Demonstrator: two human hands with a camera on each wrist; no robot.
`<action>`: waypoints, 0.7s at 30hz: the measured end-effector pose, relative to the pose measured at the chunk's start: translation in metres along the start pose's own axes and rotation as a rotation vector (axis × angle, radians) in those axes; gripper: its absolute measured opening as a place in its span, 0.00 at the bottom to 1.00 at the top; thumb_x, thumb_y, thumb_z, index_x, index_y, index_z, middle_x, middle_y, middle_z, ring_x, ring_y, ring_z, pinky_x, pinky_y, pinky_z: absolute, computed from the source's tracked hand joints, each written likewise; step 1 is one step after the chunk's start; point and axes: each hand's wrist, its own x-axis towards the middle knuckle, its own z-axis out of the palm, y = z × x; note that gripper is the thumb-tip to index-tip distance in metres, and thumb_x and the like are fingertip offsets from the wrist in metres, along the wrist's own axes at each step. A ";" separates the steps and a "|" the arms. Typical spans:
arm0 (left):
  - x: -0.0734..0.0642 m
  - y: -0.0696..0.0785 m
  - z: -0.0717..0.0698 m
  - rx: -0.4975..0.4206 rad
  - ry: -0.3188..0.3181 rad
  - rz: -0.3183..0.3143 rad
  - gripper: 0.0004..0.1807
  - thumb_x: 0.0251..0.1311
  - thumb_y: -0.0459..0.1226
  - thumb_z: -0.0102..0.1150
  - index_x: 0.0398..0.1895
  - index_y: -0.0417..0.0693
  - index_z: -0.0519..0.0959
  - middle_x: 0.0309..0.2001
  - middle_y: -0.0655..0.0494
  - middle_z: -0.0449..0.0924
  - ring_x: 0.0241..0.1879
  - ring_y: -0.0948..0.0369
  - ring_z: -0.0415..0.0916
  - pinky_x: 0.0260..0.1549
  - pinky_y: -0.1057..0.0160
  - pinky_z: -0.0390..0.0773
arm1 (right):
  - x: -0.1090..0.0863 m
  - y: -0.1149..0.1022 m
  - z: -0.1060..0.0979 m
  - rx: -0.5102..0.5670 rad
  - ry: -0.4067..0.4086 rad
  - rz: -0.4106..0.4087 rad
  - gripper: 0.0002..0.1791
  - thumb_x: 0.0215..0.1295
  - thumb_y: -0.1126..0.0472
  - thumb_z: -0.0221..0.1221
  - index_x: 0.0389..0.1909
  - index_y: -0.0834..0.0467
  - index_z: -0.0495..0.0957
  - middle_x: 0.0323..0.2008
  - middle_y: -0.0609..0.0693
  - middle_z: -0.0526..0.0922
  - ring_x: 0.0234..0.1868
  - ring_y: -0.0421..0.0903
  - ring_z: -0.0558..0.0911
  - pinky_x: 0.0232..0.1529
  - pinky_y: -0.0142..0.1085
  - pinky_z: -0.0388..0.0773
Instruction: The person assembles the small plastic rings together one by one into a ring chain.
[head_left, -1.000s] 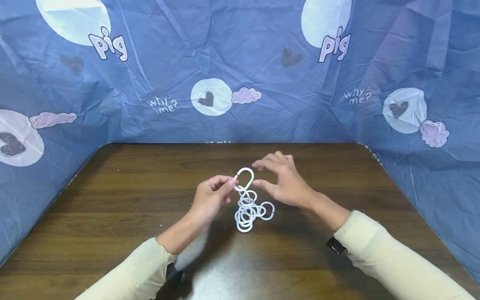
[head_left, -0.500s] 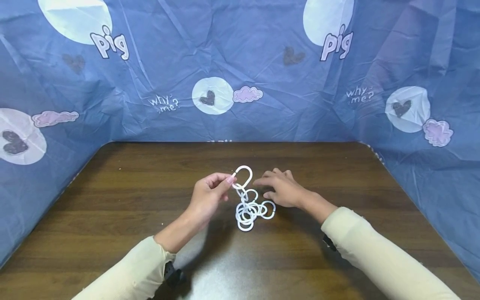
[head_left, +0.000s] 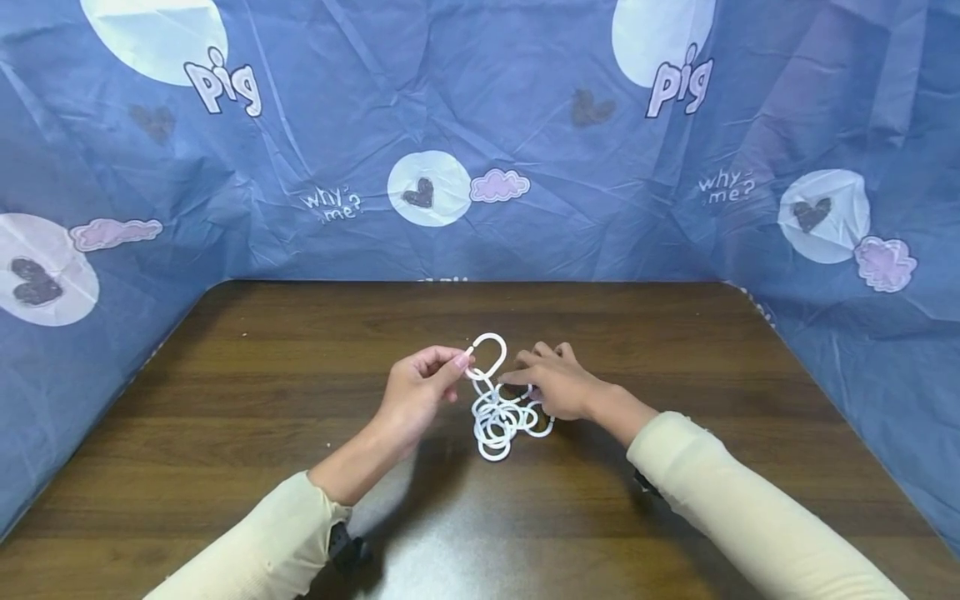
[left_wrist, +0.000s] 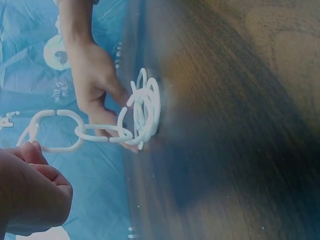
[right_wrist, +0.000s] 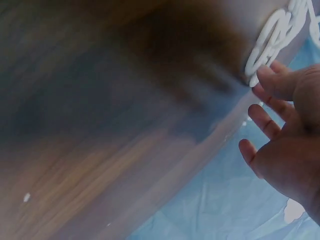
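My left hand (head_left: pixel 420 387) pinches a white plastic C-shaped chain link (head_left: pixel 504 357) between thumb and forefinger, holding it up. More links hang from it down to a heaped white chain (head_left: pixel 495 457) on the table. My right hand (head_left: pixel 564 387) is at the heap's far right side, thumb and forefinger spread around one loose link (head_left: pixel 517 401). In the left wrist view, that hand's thumb is right at an open link's tip, and its fingers pass behind the chain. The right wrist view has the thumb and loosely bent fingers (right_wrist: pixel 265 120) beside the chain's edge (right_wrist: pixel 251 62).
A brown wood-grain table (head_left: pixel 262 400) lies under the chain. Blue printed cloth (head_left: pixel 525 242) hangs along its back and sides. Dark straps (head_left: pixel 345 542) show at the cuffs of both sleeves.
My right hand has moved down and left from beside the raised link to the heap. The loose link there has shifted right. The left hand keeps its pinch, almost still.
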 end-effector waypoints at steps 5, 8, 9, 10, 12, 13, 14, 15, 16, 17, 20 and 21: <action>0.000 -0.001 0.001 0.006 -0.002 -0.003 0.09 0.64 0.33 0.58 0.40 0.33 0.80 0.32 0.53 0.82 0.20 0.66 0.67 0.22 0.72 0.69 | -0.006 0.012 -0.001 0.032 0.027 0.083 0.23 0.54 0.61 0.69 0.54 0.54 0.80 0.40 0.48 0.77 0.42 0.46 0.68 0.44 0.48 0.60; 0.001 -0.001 0.001 0.011 -0.005 -0.006 0.09 0.64 0.33 0.59 0.39 0.33 0.81 0.30 0.54 0.80 0.20 0.66 0.67 0.21 0.71 0.68 | -0.009 0.017 -0.001 0.050 0.027 0.086 0.29 0.53 0.60 0.69 0.58 0.54 0.77 0.43 0.49 0.76 0.43 0.47 0.69 0.43 0.47 0.61; 0.001 -0.001 0.002 0.013 -0.006 -0.008 0.09 0.63 0.34 0.59 0.39 0.33 0.81 0.30 0.55 0.80 0.19 0.66 0.67 0.21 0.72 0.68 | -0.009 0.018 -0.001 0.049 0.025 0.077 0.30 0.53 0.60 0.69 0.60 0.53 0.76 0.44 0.49 0.76 0.44 0.47 0.69 0.43 0.47 0.61; 0.001 -0.001 0.002 0.013 -0.006 -0.011 0.09 0.63 0.33 0.59 0.39 0.33 0.81 0.30 0.55 0.80 0.20 0.65 0.67 0.22 0.72 0.69 | -0.009 0.018 -0.001 0.050 0.021 0.067 0.31 0.53 0.60 0.69 0.61 0.52 0.75 0.46 0.49 0.75 0.45 0.48 0.69 0.43 0.47 0.61; 0.001 -0.001 0.002 0.013 -0.008 -0.013 0.10 0.64 0.33 0.59 0.39 0.32 0.80 0.30 0.55 0.80 0.20 0.65 0.67 0.22 0.71 0.69 | -0.010 0.019 0.000 0.055 0.013 0.052 0.31 0.54 0.61 0.67 0.61 0.50 0.75 0.46 0.49 0.75 0.45 0.48 0.68 0.42 0.47 0.61; 0.001 -0.001 0.002 0.013 -0.009 -0.015 0.10 0.64 0.33 0.58 0.40 0.32 0.80 0.30 0.55 0.80 0.20 0.65 0.68 0.22 0.71 0.70 | -0.010 0.019 0.000 0.059 0.011 0.052 0.29 0.55 0.61 0.67 0.61 0.50 0.75 0.47 0.49 0.75 0.45 0.48 0.68 0.43 0.47 0.61; 0.001 -0.001 0.003 0.012 -0.009 -0.018 0.09 0.64 0.33 0.58 0.39 0.32 0.80 0.30 0.56 0.80 0.20 0.65 0.68 0.23 0.71 0.70 | -0.010 0.019 0.001 0.062 0.014 0.054 0.28 0.55 0.61 0.66 0.60 0.50 0.76 0.46 0.48 0.75 0.45 0.48 0.68 0.43 0.47 0.61; 0.001 -0.001 0.003 0.011 -0.009 -0.018 0.09 0.64 0.33 0.58 0.39 0.33 0.80 0.30 0.57 0.80 0.20 0.65 0.68 0.23 0.71 0.71 | -0.010 0.020 0.002 0.064 0.017 0.062 0.27 0.56 0.60 0.66 0.59 0.51 0.76 0.46 0.48 0.75 0.46 0.48 0.68 0.44 0.47 0.61; 0.001 -0.001 0.003 0.011 -0.009 -0.020 0.09 0.64 0.33 0.58 0.40 0.33 0.80 0.30 0.57 0.80 0.20 0.65 0.68 0.23 0.71 0.71 | -0.010 0.020 0.002 0.065 0.023 0.070 0.26 0.56 0.60 0.66 0.58 0.52 0.77 0.46 0.48 0.75 0.46 0.48 0.68 0.45 0.48 0.60; 0.001 -0.001 0.003 0.010 -0.010 -0.018 0.09 0.64 0.34 0.58 0.39 0.33 0.81 0.30 0.57 0.80 0.20 0.66 0.68 0.23 0.71 0.71 | -0.011 0.021 0.003 0.057 0.031 0.076 0.25 0.56 0.59 0.66 0.57 0.53 0.77 0.46 0.48 0.75 0.46 0.48 0.68 0.45 0.48 0.60; 0.001 -0.001 0.003 0.007 -0.007 -0.027 0.09 0.64 0.34 0.59 0.39 0.34 0.81 0.30 0.56 0.80 0.20 0.66 0.68 0.23 0.71 0.70 | -0.012 0.023 0.007 0.015 0.059 0.087 0.24 0.57 0.55 0.67 0.55 0.56 0.77 0.45 0.50 0.75 0.47 0.49 0.69 0.47 0.49 0.61; 0.001 -0.001 0.003 0.008 -0.007 -0.029 0.10 0.64 0.34 0.59 0.40 0.34 0.81 0.30 0.56 0.80 0.20 0.65 0.68 0.23 0.71 0.70 | -0.013 0.024 0.008 0.000 0.070 0.088 0.24 0.57 0.55 0.67 0.54 0.58 0.77 0.45 0.50 0.75 0.47 0.49 0.69 0.47 0.49 0.61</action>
